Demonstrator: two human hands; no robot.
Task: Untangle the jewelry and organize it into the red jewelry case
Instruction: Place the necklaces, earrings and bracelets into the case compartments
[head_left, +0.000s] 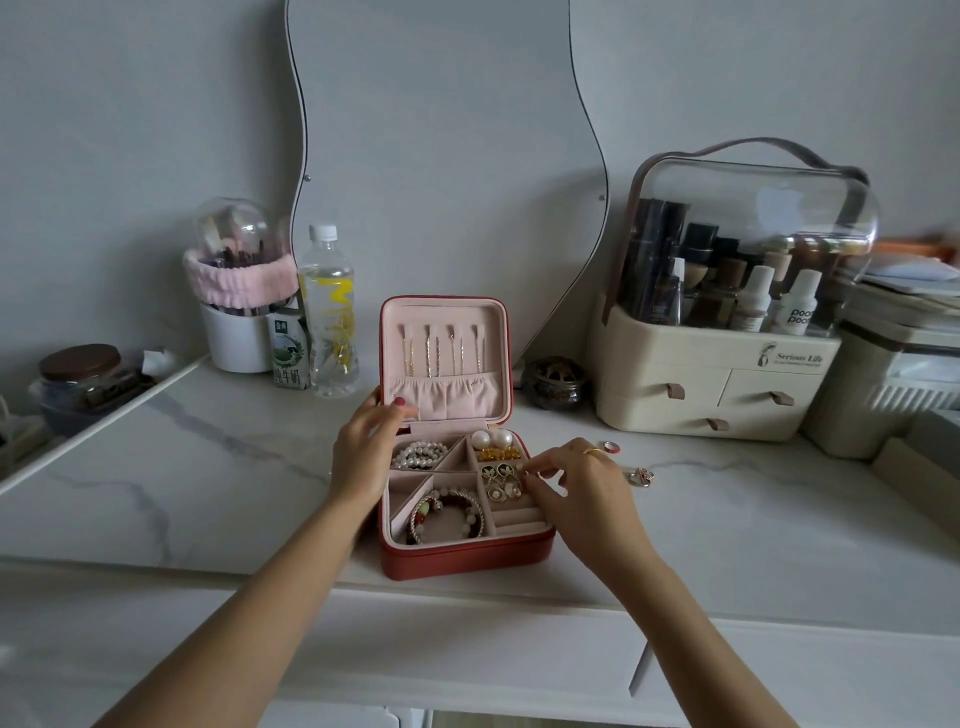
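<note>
Right, the red jewelry case (467, 558) sits open at the front middle of the marble-patterned vanity top (208, 467), lid (444, 358) standing upright with thin chain necklaces (441, 351) hanging on its pink lining. The left hand (363, 457) steadies the case at its left side, where lid meets tray, fingers curved against the lid's lower corner, thumb out of sight behind them. The right hand (582, 493) hovers over the tray's right edge, fingertips drawn narrow together in a pinch on something tiny; I cannot tell what. A gold ring (593, 451) shows on one finger.

Just left of those pinching fingertips lie the enamel flower earrings (500, 480) in their square compartment; above them, two big pearl studs (491, 439) and gold pieces (498, 454). Beside the left hand's fingers, a pearl bracelet (421, 454) fills the upper-left compartment. Below, nearer me, a beaded bangle (449, 517) curls in the large front section.

Beyond the right hand's knuckles, loose on the counter, lie a small red ring (612, 447) and a rose-gold trinket (641, 475). Farther right stands a cream cosmetics organizer (717, 374) with a clear dome. Behind the case's right corner, a small bronze pot (555, 383). Off past the left hand: a water bottle (328, 317), a milk carton (288, 353), a white brush holder (234, 332) wrapped in a pink headband (239, 283). A wavy mirror (447, 156) hangs on the wall.
</note>
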